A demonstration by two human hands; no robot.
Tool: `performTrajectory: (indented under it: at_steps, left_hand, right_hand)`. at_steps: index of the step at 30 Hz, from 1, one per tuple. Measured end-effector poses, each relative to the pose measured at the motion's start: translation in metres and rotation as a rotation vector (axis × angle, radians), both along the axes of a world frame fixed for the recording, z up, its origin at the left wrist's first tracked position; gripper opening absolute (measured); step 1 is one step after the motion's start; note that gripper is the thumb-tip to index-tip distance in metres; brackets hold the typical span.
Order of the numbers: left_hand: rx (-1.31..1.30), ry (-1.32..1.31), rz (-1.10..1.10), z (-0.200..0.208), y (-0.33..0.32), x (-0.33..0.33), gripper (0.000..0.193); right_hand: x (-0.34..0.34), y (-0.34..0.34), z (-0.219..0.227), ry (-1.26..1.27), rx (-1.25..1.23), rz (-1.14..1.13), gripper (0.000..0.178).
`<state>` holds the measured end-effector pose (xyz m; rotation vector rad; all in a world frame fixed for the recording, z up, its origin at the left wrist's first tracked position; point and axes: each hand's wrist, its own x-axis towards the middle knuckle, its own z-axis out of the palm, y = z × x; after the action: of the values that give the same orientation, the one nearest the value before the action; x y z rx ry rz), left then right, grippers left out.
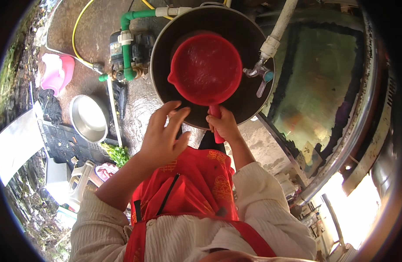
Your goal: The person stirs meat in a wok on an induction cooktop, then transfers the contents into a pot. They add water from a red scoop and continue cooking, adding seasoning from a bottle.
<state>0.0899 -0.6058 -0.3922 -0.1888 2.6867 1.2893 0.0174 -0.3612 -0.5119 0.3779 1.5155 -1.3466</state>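
Note:
My right hand (224, 125) is wrapped round the handle of a red water dipper (177, 65) with a pouring lip on its left side. Glints inside the dipper look like water. It is over a large dark round pot (164, 43), covering much of the pot's inside. My left hand (166, 131) has its fingers spread and holds nothing, close to the pot's near left rim. A metal tap (254, 71) with a blue-green handle reaches over the pot's right side, beside the dipper.
Left of the pot stand green pipes (126, 48) and a pump (142, 46). Farther left are a metal basin (74, 115), a pink plastic container (63, 72), a black crate (65, 142) and leafy greens (116, 153). A glass-like panel (317, 87) with dark edges lies at the right.

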Motion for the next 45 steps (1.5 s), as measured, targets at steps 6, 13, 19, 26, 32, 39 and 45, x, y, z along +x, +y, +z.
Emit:
performTrajectory:
  at_steps: [6, 13, 19, 26, 32, 39, 45]
  left_hand:
    - [-0.059, -0.08, 0.123, 0.015, -0.027, 0.058, 0.051]
    - [-0.013, -0.151, 0.304, 0.069, -0.05, 0.13, 0.038]
    - [-0.004, -0.139, 0.25, 0.116, -0.089, 0.176, 0.034]
    - [0.033, -0.11, 0.14, 0.134, -0.107, 0.162, 0.033]
    - [0.067, -0.067, 0.021, 0.156, -0.099, 0.122, 0.032]
    - [-0.012, -0.123, -0.011, 0.192, -0.042, 0.092, 0.032]
    - [0.012, -0.158, 0.17, 0.211, 0.067, 0.076, 0.031]
  right_hand:
    - [0.019, -0.012, 0.037, 0.041, -0.021, 0.031, 0.017]
    - [0.03, -0.021, 0.146, 0.073, 0.03, 0.158, 0.02]
    - [0.039, -0.011, 0.309, -0.017, 0.023, 0.148, 0.031]
    - [0.04, 0.053, 0.521, 0.375, 0.107, 0.208, 0.033]
    - [0.037, 0.136, 0.68, 0.266, 0.046, -0.066, 0.026]
    - [0.006, 0.272, 0.792, 0.394, 0.004, -0.392, 0.023]
    - [-0.066, 0.412, 0.817, 0.517, 0.132, -0.365, 0.02]
